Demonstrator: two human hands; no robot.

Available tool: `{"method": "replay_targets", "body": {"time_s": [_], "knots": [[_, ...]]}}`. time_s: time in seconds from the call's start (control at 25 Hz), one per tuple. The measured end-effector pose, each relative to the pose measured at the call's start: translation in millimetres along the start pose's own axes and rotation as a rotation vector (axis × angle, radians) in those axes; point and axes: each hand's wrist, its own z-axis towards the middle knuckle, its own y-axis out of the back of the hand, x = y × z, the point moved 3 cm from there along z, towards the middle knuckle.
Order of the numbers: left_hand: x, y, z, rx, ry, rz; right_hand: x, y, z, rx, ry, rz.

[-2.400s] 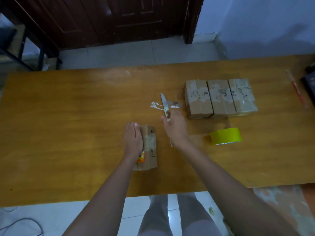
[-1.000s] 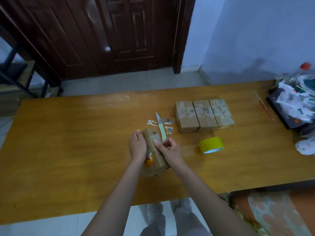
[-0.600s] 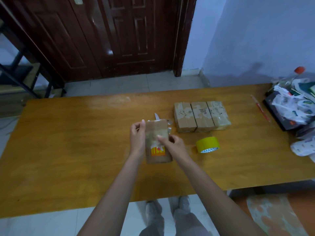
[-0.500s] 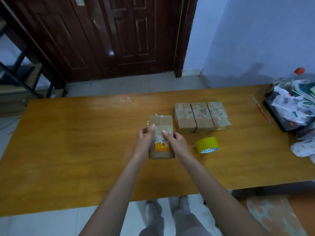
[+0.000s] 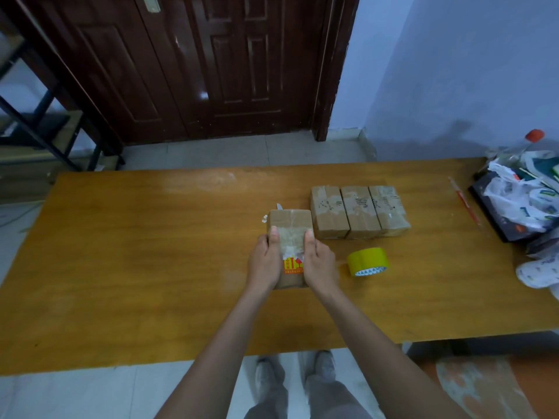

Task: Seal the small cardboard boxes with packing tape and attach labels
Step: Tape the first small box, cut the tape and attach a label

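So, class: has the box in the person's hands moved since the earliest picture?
Yes. The held box has shifted right, toward the row of three sealed boxes, and now almost touches the nearest one.

A plain room in a home: a dark panelled wooden door [image 5: 211, 65], grey tiled floor [image 5: 242, 149], pale blue wall [image 5: 453, 71], and a worn wooden tabletop [image 5: 136, 267].

A dark wooden door [image 5: 211, 65] fills the upper middle of the frame, with a black metal rack [image 5: 39, 128] at the left edge. At the right edge, crumpled plastic bags [image 5: 526, 198] (a red-capped bottle [image 5: 534, 136] behind them) crowd the wooden table [image 5: 136, 267].
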Motion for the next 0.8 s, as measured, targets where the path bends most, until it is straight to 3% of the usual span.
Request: {"method": "replay_targets", "body": {"time_s": [0.24,0.52,0.68,0.8], "knots": [[-4.0,3.2,-5.4,0.051,0.067,-0.126,7.6,2.4,3.7,0.173,-0.03,0.065],[-1.7,5.4,-2.8,-0.016,0.122,-0.118,3.6,1.0,0.0,-0.004,-0.027,0.02],[-4.8,3.6,-3.7,0.053,0.112,-0.264,1.4,8.4,14.2,0.111,-0.259,0.242],[-11.1,0.8,-5.9,0.125,0.177,-0.429,4.8,11.7,15.6,0.28,-0.283,0.472]]}}
